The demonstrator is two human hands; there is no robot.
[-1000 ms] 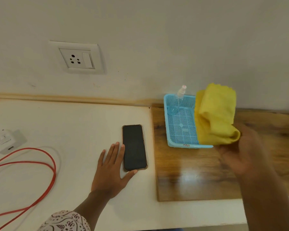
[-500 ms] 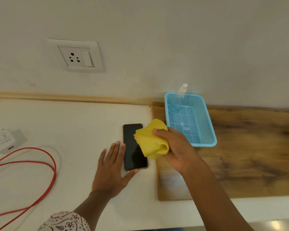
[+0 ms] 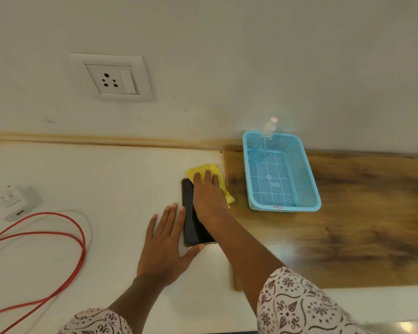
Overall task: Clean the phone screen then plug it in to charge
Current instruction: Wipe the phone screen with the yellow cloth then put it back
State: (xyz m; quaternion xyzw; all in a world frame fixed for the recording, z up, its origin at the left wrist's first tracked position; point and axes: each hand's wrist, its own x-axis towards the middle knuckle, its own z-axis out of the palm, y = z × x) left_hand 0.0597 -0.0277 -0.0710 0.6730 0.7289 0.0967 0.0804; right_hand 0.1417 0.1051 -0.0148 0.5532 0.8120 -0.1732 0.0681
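Note:
A black phone (image 3: 192, 227) lies screen up on the white counter. My left hand (image 3: 165, 247) rests flat against its left edge, fingers spread, thumb at its near corner. My right hand (image 3: 209, 196) presses a yellow cloth (image 3: 204, 171) flat onto the far half of the screen; most of the cloth is hidden under the palm. A white charger adapter (image 3: 16, 201) lies at the far left, with a red cable (image 3: 65, 237) looped on the counter beside it. A wall socket (image 3: 112, 78) with a switch sits above the counter.
A light blue plastic basket (image 3: 309, 179) stands on a wooden board (image 3: 360, 225) to the right, with a clear spray bottle (image 3: 263, 141) leaning in its far left corner. The wall runs along the back of the counter.
My right hand carried the yellow cloth from above the basket leftward and down onto the phone, then slid it toward the phone's far end. My left hand stayed beside the phone.

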